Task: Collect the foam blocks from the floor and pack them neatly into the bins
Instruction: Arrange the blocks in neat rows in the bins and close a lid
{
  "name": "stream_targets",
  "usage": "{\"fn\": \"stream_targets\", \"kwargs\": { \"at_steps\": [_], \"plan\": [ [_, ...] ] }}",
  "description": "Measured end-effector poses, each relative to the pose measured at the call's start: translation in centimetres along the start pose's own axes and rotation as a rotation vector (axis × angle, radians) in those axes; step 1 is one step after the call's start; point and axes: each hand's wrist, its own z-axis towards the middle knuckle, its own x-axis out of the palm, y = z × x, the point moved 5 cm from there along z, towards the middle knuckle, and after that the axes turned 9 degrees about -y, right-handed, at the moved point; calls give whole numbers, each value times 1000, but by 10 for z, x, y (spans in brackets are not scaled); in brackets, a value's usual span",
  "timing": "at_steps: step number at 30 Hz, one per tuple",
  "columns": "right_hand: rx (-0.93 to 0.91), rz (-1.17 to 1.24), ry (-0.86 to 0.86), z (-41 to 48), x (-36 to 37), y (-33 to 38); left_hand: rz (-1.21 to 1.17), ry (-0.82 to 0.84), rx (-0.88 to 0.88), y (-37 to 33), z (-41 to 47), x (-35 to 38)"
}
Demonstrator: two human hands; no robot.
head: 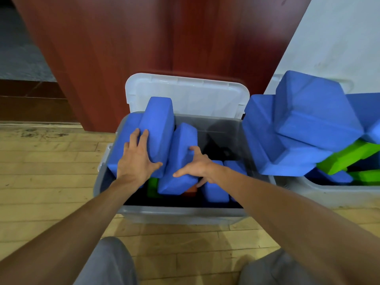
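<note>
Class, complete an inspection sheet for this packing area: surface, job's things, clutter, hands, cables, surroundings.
Surface: pale wooden floor, scuffed at the far left.
Job's things: grey bin holds the tall blue block and the leaning blue block; second bin is heaped with blue blocks and green blocks.
Clutter: nothing seen.
Hands: left hand presses flat on the tall blue block; right hand grips the leaning blue block.
Cables: nothing seen.
Surroundings: white lid behind the grey bin, red-brown wooden panel, white wall.

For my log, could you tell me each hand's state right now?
Left hand: open, flat on the tall blue block.
Right hand: grips the middle blue block.
</note>
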Motion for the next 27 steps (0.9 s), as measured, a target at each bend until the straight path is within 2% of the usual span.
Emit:
{"fn": "stream_targets", "kwargs": {
  "at_steps": [2,5,10,17,19,23,25,27],
  "plan": [
    [-13,-20,-35,-4,-2,1,37,5,15,-3,-7,4],
    [-101,-98,-177,-5,-11,11,53,11,6,1,-11,9],
    [-171,-4,-397,-19,-72,40,47,25,-20,4,-5,12],
    [-352,155,-726,-33,-141,63,123,139,115,-4,-13,36],
    [-383,129,-769,-32,-146,61,96,147,131,-12,-15,39],
    [-395,15,-791,-22,-143,46,50,124,37,-32,-4,31],
    [-396,17,-796,-18,-142,40,-65,84,57,-52,3,27],
    [-391,28,-773,-16,-139,39,-356,192,67,-78,9,35]
  ]
}}
